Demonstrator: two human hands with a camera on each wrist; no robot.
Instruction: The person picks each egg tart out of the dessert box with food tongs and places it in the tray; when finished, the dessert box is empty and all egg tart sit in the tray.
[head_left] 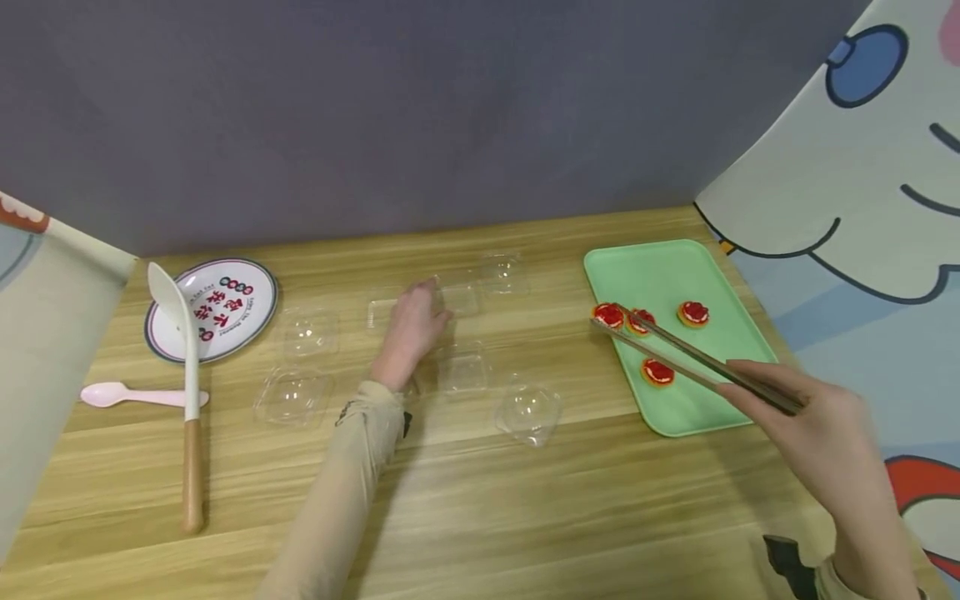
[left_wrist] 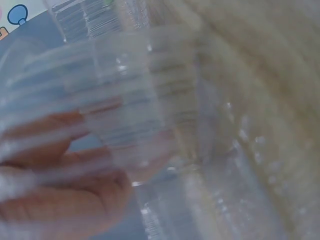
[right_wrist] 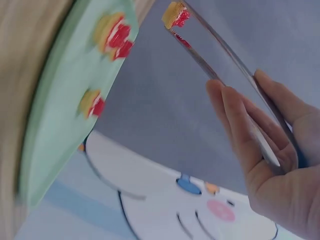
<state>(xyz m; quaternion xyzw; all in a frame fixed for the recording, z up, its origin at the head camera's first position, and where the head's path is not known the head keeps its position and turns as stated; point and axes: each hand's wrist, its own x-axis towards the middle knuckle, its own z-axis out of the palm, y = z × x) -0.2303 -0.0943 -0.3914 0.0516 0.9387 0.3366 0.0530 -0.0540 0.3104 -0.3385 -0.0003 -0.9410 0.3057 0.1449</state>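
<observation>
My right hand (head_left: pixel 813 442) holds metal tongs (head_left: pixel 720 367) whose tips grip a small tart (head_left: pixel 608 315) with a red topping. In the right wrist view the tart (right_wrist: pixel 175 16) hangs between the tong tips, apart from the tray. Beneath lies a light green tray (head_left: pixel 720 408) bearing three more tarts: one at the left (head_left: pixel 640 322), one farther right (head_left: pixel 693 313), one nearer (head_left: pixel 657 372). My left hand (head_left: pixel 412 325) reaches down among clear plastic boxes and touches one (head_left: pixel 459 296). Blurred plastic (left_wrist: pixel 145 90) covers its fingers (left_wrist: pixel 95 205) in the left wrist view, hiding their grasp.
More clear boxes stand with lids up around the left arm, one at its left (head_left: pixel 292 396) and one at its right (head_left: pixel 528 412). A white ladle with a wooden handle (head_left: pixel 192 475) leans across a printed plate (head_left: pixel 247 312) and a pink spoon (head_left: pixel 142 395). A grey wall (head_left: pixel 420 125) rises behind.
</observation>
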